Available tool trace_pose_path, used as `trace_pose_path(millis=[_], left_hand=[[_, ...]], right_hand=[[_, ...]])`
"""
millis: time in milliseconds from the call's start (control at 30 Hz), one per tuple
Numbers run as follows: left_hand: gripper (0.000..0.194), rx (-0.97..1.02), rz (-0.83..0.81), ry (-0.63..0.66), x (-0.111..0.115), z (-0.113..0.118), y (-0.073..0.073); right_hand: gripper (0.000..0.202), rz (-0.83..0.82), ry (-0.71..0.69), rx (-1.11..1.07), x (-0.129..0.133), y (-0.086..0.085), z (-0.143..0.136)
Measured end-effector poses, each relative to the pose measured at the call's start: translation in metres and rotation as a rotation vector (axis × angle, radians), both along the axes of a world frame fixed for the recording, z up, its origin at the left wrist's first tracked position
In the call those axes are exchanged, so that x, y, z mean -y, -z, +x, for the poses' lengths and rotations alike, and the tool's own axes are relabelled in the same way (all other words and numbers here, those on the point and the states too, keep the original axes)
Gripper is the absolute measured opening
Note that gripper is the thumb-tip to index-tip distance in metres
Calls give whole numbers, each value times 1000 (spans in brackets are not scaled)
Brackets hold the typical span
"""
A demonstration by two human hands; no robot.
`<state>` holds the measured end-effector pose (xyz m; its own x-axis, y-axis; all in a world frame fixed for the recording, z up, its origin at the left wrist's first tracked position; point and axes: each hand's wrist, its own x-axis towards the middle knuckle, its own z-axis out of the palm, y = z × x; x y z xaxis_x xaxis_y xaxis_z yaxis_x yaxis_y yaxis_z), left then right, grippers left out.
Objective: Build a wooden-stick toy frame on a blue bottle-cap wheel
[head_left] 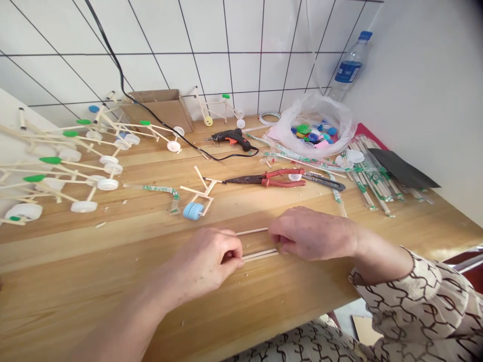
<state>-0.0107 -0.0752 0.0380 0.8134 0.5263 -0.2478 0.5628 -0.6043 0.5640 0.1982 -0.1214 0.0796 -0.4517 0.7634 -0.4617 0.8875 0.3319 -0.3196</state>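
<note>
My left hand [211,256] pinches the left ends of a pair of thin wooden chopsticks [260,255] low over the table. The fingers of my right hand [313,234] close on their other end. Another thin wooden stick [252,232] runs behind the pair, between both hands; its ends are hidden by the fingers. Just beyond my hands lies a small frame of glued sticks [206,195] with light blue bottle-cap wheels [193,210]. Pliers with red handles [266,178] rest beside it, their tip close to the frame.
Several stick models [71,160] with cap wheels crowd the left. Behind are a cardboard box [160,110], a glue gun [232,138] with a black cord, and a bag of bottle caps [319,128]. A utility knife [324,181] and wrapped chopsticks [372,176] lie right, near a water bottle [349,68].
</note>
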Motion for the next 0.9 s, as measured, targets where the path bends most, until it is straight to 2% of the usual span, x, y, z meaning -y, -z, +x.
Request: trace_pose_path(millis=[167,700,900], left_hand=[[17,11,10,4,0,-1,1],[18,10,-21,5,2,-2,3],[19,12,-25,4,2,-2,3]], right_hand=[[16,8,-10,-8,-2,4,9],[15,61,-74,-25,-2,16,4],[16,56,-75,-34,-2,11,4]])
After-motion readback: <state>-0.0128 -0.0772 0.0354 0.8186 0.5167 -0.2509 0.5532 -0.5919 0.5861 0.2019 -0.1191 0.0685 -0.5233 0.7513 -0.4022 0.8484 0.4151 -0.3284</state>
